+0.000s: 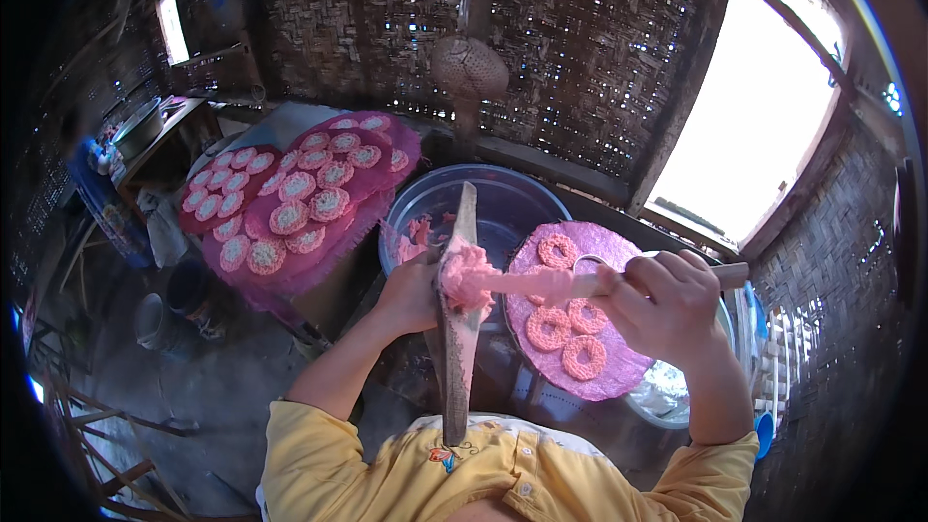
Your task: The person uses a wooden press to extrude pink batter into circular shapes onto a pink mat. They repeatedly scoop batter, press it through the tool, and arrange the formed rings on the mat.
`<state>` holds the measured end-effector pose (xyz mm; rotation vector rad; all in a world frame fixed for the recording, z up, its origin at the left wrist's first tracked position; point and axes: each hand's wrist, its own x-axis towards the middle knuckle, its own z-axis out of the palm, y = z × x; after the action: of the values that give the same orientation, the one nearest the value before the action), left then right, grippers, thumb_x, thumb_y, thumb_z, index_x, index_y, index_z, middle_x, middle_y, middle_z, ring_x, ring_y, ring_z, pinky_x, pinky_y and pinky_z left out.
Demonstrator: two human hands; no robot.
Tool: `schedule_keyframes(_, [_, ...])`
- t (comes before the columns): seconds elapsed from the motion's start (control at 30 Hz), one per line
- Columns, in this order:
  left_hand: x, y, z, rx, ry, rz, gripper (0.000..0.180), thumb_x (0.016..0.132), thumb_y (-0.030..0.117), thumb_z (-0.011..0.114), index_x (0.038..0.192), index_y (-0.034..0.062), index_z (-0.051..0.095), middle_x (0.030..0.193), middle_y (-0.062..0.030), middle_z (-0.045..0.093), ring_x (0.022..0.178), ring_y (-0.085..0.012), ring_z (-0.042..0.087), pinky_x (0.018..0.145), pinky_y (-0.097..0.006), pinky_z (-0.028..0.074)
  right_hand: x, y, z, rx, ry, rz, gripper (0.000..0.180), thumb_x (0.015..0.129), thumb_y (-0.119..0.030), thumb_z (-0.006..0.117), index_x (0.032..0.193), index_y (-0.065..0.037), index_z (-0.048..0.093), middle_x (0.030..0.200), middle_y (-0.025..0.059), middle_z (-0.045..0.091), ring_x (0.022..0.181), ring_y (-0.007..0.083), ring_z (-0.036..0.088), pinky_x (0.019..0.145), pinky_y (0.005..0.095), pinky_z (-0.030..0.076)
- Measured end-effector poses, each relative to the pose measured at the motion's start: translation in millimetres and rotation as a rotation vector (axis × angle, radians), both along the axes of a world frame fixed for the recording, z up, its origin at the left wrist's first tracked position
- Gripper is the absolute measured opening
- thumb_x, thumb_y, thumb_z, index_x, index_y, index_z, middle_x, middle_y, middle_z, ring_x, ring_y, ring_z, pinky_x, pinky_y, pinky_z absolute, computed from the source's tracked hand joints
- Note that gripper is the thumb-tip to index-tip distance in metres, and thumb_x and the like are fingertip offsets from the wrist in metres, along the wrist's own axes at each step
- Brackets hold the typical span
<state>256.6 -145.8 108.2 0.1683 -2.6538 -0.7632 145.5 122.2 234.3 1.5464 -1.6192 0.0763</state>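
Observation:
A long wooden board [454, 377], seen nearly edge-on, stands in front of my chest with a lump of soft pink dough [467, 278] at its middle. My left hand [411, 295] is closed around the board's left side, its fingertips partly hidden behind the wood. My right hand [667, 304] grips a pale stick [730, 276] that lies level; its left end is coated in pink and meets the dough. Below the stick, a round pink-covered tray [626, 362] carries several pink dough rings [584, 358].
A clear plastic basin [527, 188] sits behind the board, with pink dough scraps at its left. To the left, pink cloth-covered trays [261, 275] bear several pink rings with white centres. A perforated round scoop [470, 66] hangs before the woven wall [599, 48]; a bright window opens at right.

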Motion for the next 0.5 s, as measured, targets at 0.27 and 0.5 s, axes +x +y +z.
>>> schedule_keyframes(0.27, [-9,25,8,-0.096,0.088,-0.071,0.049,0.058,0.039,0.077,0.1,0.0159,0.067,0.107,-0.0083,0.061,0.094,-0.0254,0.061,0.082,-0.035,0.049,15,-43,-40,0.011,-0.109,0.101,0.011,0.07,-0.017,0.064,0.08,-0.016,0.061,0.063,-0.005,0.044,0.057,0.0091,0.049,0.05,0.026,0.038])
schedule_keyframes(0.5, [-6,-12,4,0.085,-0.055,-0.084,0.055,0.061,0.036,0.076,0.109,0.014,0.062,0.109,-0.0086,0.062,0.097,-0.0251,0.061,0.082,-0.034,0.048,6,-15,-15,0.056,-0.087,-0.059,0.011,0.076,-0.025,0.067,0.081,-0.016,0.061,0.066,-0.0028,0.052,0.059,0.0109,0.055,0.052,0.0271,0.042])
